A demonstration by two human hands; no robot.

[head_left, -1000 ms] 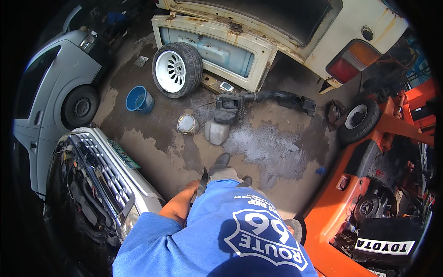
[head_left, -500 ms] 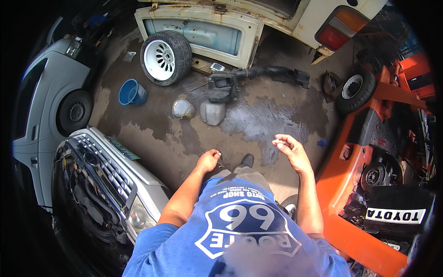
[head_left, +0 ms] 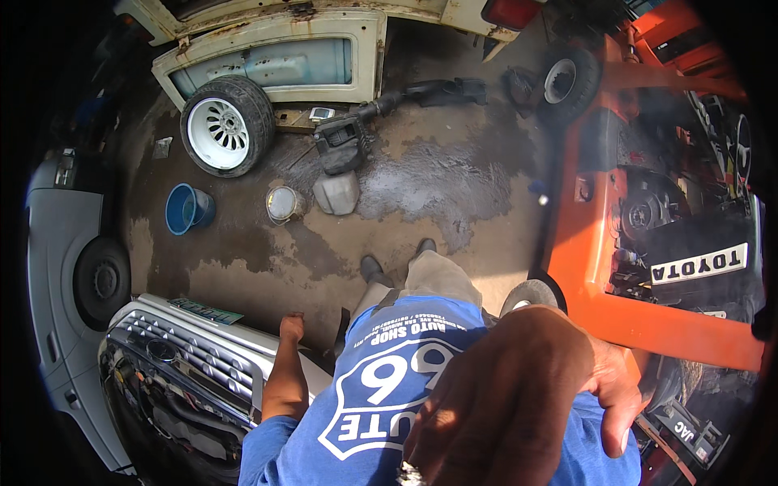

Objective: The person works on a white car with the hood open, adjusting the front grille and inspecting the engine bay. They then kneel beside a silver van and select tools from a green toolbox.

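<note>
My right hand (head_left: 519, 397) is raised close in front of me, its back showing large over my blue shirt (head_left: 373, 381). Its thumb stands apart and the fingers bend down toward the lower edge, their tips out of sight. A greyish-white, ashy end of a cigarette (head_left: 412, 474) pokes out beside the fingers. Low at my side hangs my left hand (head_left: 292, 326), loosely curled with nothing visible in it. It is nearest the silver car front (head_left: 267, 348), whose bonnet opening shows the engine bay.
Ahead on the wet floor are a blue bucket (head_left: 190, 209), a tin can (head_left: 284, 205), a black plastic duct part (head_left: 340, 144) and a wheel (head_left: 227, 127) leaning on a rusty cream panel (head_left: 267, 65). An orange vehicle frame (head_left: 579, 235) stands right, a grey vehicle (head_left: 65, 243) left.
My right hand has come up from beside my waist to close before me. My left hand has dropped lower and nearer the silver car. The whole view has shifted.
</note>
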